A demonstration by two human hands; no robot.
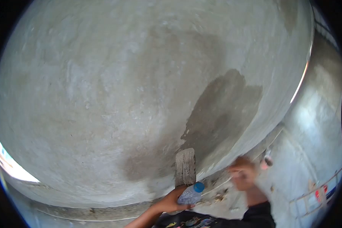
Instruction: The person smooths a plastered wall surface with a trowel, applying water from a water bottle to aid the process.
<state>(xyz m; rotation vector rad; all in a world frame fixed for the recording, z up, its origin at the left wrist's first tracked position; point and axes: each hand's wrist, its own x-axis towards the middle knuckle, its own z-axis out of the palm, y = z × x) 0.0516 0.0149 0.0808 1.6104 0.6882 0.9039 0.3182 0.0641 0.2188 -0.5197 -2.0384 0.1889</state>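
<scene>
My left hand is closed around a clear plastic bottle with a blue cap. A worn, flat trowel-like board rises from the same hand, its top end near the wall's dark wet patch. To the right, my right hand is raised and smeared by motion. Its fingers look bent, but whether anything is between them cannot be made out.
A large grey plastered wall fills most of the view. At the right, a small reddish container stands beyond my right hand, and a ladder-like frame is at the lower right. Debris lies below.
</scene>
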